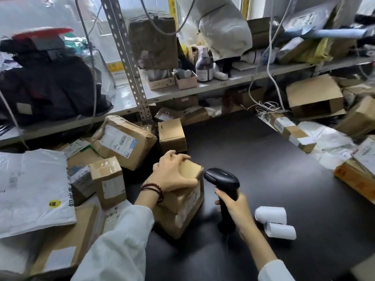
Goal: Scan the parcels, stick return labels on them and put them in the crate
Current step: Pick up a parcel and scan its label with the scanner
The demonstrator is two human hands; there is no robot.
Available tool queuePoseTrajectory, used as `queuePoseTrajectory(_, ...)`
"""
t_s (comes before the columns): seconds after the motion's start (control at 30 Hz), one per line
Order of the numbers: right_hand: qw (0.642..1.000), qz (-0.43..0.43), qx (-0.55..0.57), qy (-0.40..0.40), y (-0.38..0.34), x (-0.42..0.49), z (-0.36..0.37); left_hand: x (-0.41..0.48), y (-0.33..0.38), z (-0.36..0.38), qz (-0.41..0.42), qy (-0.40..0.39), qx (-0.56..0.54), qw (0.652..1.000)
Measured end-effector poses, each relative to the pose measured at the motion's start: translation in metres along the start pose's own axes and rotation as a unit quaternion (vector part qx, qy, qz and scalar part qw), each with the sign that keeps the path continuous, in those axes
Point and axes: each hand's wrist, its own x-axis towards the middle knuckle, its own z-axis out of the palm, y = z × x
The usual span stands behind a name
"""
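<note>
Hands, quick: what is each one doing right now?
Left hand: grips the top of a cardboard box.
Right hand: holds a black scanner by its handle.

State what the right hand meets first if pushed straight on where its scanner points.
The right hand's barcode scanner would probably hit the cardboard parcel the left hand grips; depth is uncertain.

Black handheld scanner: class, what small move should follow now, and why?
Probably dip the black handheld scanner toward the white label on the brown cardboard parcel. The right hand holds it beside the labelled side, while the left hand steadies the parcel's top.
</note>
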Motion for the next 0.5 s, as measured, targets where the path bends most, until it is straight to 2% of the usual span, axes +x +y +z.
queuePoseTrajectory(0.07, 1.0, -0.003, 0.002, -0.001, -0.001, -0.003, -0.003, 0.002, -0.005, -0.003, 0.023, 0.003, 0.011, 1.0)
queuePoseTrajectory(0.17, 1.0, -0.012, 0.001, 0.001, -0.007, -0.006, -0.006, 0.008, -0.002, -0.004, -0.082, 0.033, 0.013, 0.996)
queuePoseTrajectory(0.23, 1.0, -0.025, -0.014, -0.003, -0.011, -0.009, -0.008, 0.01, 0.0, -0.007, -0.123, 0.044, -0.002, 0.991)
queuePoseTrajectory(0.4, 0.997, -0.046, -0.056, -0.028, -0.019, -0.022, -0.008, 0.01, -0.015, -0.015, -0.052, 0.073, -0.036, 0.995)
queuePoseTrajectory(0.5, 0.998, -0.038, -0.051, -0.026, -0.02, -0.028, -0.007, 0.007, -0.025, -0.012, -0.044, 0.126, -0.075, 0.988)
